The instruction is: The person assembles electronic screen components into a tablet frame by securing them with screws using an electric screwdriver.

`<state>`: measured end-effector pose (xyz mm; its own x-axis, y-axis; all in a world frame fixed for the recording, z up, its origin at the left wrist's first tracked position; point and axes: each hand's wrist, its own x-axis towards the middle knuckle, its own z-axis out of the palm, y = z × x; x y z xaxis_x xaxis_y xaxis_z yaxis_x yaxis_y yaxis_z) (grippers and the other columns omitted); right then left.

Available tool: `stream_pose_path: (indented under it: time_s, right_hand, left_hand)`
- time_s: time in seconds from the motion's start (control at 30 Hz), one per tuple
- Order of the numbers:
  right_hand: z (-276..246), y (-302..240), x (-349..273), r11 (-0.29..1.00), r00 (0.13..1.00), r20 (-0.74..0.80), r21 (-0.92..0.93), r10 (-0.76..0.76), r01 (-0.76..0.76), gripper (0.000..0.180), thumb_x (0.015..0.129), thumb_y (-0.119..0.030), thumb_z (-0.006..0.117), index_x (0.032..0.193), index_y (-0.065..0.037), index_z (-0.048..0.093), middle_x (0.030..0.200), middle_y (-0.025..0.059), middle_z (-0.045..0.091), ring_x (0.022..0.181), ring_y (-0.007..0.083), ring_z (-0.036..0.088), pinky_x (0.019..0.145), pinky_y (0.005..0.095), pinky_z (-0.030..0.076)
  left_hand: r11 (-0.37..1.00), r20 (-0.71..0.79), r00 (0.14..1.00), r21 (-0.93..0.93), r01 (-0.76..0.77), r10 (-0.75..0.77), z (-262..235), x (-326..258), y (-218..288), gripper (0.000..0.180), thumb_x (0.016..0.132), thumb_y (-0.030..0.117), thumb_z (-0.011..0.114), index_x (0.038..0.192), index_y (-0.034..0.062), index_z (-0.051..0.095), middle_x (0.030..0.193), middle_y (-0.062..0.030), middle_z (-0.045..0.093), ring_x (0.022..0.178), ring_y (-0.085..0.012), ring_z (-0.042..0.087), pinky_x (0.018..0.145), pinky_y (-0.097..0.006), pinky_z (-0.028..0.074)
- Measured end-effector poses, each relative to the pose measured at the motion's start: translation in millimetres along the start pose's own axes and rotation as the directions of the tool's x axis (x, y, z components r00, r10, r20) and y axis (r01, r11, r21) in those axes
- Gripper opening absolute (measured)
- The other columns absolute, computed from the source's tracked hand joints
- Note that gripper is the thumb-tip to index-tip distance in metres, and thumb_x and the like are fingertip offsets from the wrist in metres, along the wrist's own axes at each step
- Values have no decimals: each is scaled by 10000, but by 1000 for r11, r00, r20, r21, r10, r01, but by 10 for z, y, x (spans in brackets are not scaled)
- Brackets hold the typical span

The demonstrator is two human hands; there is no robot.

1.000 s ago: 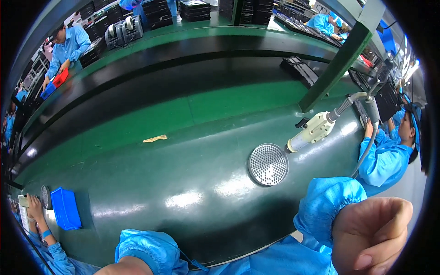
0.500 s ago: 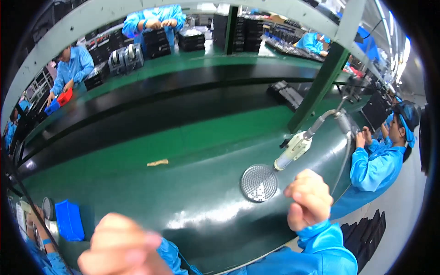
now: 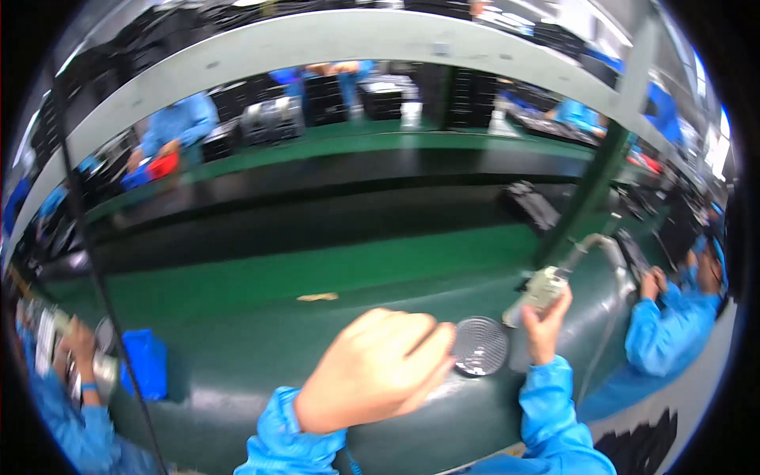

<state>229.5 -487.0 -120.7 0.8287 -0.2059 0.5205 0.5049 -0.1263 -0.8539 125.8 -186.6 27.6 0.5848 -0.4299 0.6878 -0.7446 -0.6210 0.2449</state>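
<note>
My right hand [image 3: 548, 326] has its thumb and fingers around the body of a pale electric screwdriver [image 3: 545, 290], which hangs tilted from a bent grey hose. Left of it on the bench lies a round, dark, dimpled tray [image 3: 481, 345] with a few small pale bits near its lower edge. My left hand [image 3: 376, 368] is closed with its fingertips pressed together at the tray's left edge. Whatever those fingers hold, if anything, is hidden.
A small tan strip [image 3: 317, 297] lies on the green bench [image 3: 237, 332]. At left stands a blue bin [image 3: 145, 364] beside a co-worker's hands [image 3: 77, 344]. A green post [image 3: 590, 190] rises behind the screwdriver. Another co-worker [image 3: 669, 317] sits at right.
My right hand has moved up and taken hold of the electric screwdriver. My left hand has moved right to the tray's edge. The whole view has shifted.
</note>
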Motion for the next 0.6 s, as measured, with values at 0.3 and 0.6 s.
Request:
stream_pose_path:
  time_s: [0.3,0.6]
  right_hand:
    - [-101,109,153,969,951,207,37,231,-244,517,909,-143,530,1372,-12,342,1060,100,593,931,160,571,844,290,438]
    - [-482,162,251,966,967,74,61,245,-250,539,888,-114,528,1389,-62,335,1055,82,554,890,137,534,822,288,425]
  left_hand:
    - [987,381,921,159,24,-83,899,-446,-239,187,704,103,594,850,-11,572,796,-105,544,760,-232,569,656,-350,446]
    - [938,532,786,301,172,-314,1377,-615,-603,386,721,135,614,1067,-31,566,1064,-208,536,972,-375,561,798,-452,474]
